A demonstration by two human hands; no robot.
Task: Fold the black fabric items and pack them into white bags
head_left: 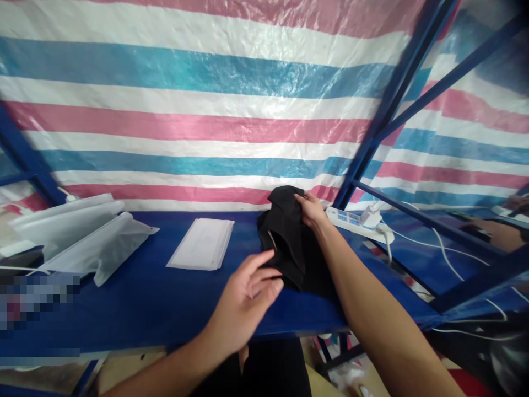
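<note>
A black cloth item point(289, 237), folded and bunched so that its kind does not show, lies on the blue table near the back. At its upper right edge, my right hand point(311, 208) pinches the fabric between thumb and fingers. My left hand point(250, 292) is just in front of its lower left side, fingers apart and slightly curved. The left fingertips come close to the cloth; whether they touch it I cannot tell. Left of the cloth lies a stack of white sheets or flat packets point(201, 243).
Translucent plastic bags point(119, 240) lie at the left of the blue table point(165, 309). A white power strip point(351, 220) with plugs and cables sits at the right, by a blue metal frame point(374, 138). Striped plastic sheeting point(198, 121) hangs behind. Another person's arm point(487, 234) shows far right.
</note>
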